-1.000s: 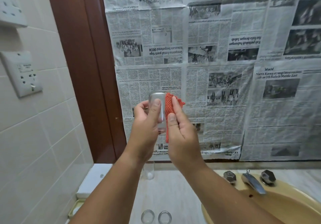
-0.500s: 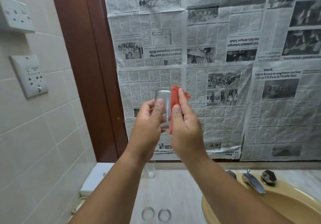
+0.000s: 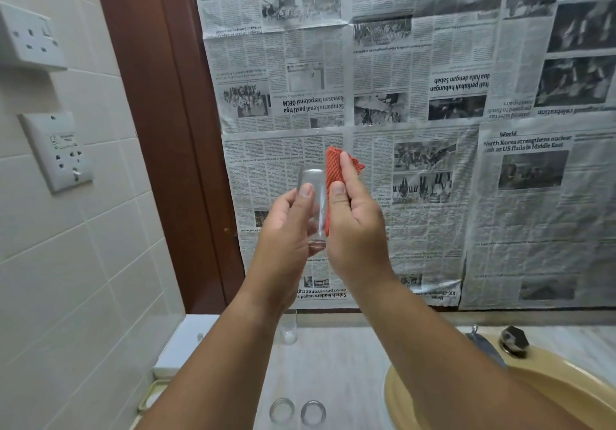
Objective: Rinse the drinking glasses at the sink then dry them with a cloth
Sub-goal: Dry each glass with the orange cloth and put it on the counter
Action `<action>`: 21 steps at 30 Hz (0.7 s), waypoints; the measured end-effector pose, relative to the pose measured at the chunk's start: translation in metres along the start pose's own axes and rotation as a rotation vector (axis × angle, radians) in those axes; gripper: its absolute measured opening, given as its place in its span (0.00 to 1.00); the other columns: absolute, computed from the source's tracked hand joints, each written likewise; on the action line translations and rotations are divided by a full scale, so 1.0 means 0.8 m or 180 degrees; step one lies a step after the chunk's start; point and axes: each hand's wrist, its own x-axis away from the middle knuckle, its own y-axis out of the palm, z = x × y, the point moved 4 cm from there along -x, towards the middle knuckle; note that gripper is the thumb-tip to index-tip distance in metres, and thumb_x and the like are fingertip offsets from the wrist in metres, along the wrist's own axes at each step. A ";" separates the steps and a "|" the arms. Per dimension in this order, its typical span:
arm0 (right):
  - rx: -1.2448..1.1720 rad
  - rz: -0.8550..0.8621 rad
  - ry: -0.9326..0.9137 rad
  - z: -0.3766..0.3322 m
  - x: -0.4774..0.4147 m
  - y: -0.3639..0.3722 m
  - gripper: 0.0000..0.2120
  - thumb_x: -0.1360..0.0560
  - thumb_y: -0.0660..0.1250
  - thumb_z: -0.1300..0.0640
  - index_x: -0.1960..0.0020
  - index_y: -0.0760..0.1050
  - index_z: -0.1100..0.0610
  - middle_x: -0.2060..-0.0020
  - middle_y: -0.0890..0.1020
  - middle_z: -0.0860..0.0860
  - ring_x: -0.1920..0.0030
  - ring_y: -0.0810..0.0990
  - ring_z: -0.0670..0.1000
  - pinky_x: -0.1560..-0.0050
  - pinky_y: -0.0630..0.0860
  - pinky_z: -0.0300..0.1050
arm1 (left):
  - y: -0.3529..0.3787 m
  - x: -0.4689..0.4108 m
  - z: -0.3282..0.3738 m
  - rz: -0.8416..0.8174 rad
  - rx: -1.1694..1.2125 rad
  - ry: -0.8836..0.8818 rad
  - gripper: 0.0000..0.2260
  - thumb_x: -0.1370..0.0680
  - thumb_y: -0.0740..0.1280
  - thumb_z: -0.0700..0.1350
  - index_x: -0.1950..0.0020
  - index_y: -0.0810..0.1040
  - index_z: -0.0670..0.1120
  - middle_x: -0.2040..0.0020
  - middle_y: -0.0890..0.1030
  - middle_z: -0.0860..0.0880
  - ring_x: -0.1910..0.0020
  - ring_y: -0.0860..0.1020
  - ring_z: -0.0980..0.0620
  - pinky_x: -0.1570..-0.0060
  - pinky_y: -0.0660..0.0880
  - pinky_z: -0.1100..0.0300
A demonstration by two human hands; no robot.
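Both hands are working at chest height in front of the newspaper-covered wall. The left hand (image 3: pixel 290 226) is gripping a clear cylindrical drinking glass (image 3: pixel 313 193), its thumb lying on the near wall and its fingers curling round the far side. The right hand (image 3: pixel 356 229) is pinching an orange-red knitted cloth (image 3: pixel 336 169) between thumb and fingers and pressing it against the glass's right wall. The glass is standing nearly upright between the two hands, its long axis running vertically. The cloth is lying along that same axis and poking up past the top end. Whether the mouth is facing up or down is hard to tell.

Judging from this, the drying step is under way on the outer wall. Any wipe is going to run up and down that vertical axis, or the left hand is going to turn the glass against the cloth.

Below, two more clear round glasses (image 3: pixel 281 411) are sitting side by side on the pale tabletop (image 3: pixel 333 363), left of the yellow oval sink (image 3: pixel 566 373). Another small clear glass (image 3: pixel 289 328) is standing farther back, partly hidden by the left forearm.
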 end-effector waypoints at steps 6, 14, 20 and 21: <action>-0.0013 -0.0119 -0.0111 0.010 0.037 0.007 0.23 0.13 0.57 0.52 0.18 0.64 0.46 0.25 0.72 0.38 0.25 0.68 0.35 0.22 0.68 0.44 | -0.009 -0.008 -0.003 0.0257 0.0056 0.0073 0.25 0.19 0.71 0.57 0.25 0.70 0.50 0.36 0.85 0.44 0.39 0.85 0.45 0.46 0.82 0.49; -0.0012 -0.0143 -0.0061 0.006 0.015 0.008 0.23 0.13 0.56 0.49 0.18 0.62 0.44 0.23 0.71 0.40 0.24 0.69 0.38 0.22 0.68 0.46 | -0.003 -0.007 -0.002 0.0073 0.0260 -0.0039 0.21 0.15 0.64 0.57 0.27 0.72 0.45 0.46 0.88 0.49 0.50 0.86 0.52 0.57 0.82 0.58; 0.0004 -0.0036 -0.0022 0.013 0.011 0.003 0.24 0.13 0.56 0.50 0.18 0.63 0.45 0.23 0.71 0.40 0.25 0.70 0.38 0.22 0.68 0.46 | -0.009 -0.006 -0.011 0.0140 0.0185 -0.0063 0.20 0.15 0.64 0.55 0.27 0.73 0.45 0.45 0.86 0.44 0.48 0.84 0.46 0.52 0.81 0.53; -0.0045 -0.0014 0.0040 0.012 -0.002 0.001 0.24 0.13 0.56 0.49 0.17 0.62 0.44 0.23 0.72 0.41 0.25 0.71 0.39 0.23 0.69 0.48 | -0.007 -0.006 -0.010 0.0109 0.0173 -0.0067 0.19 0.14 0.63 0.55 0.28 0.74 0.44 0.48 0.86 0.47 0.49 0.84 0.49 0.52 0.80 0.53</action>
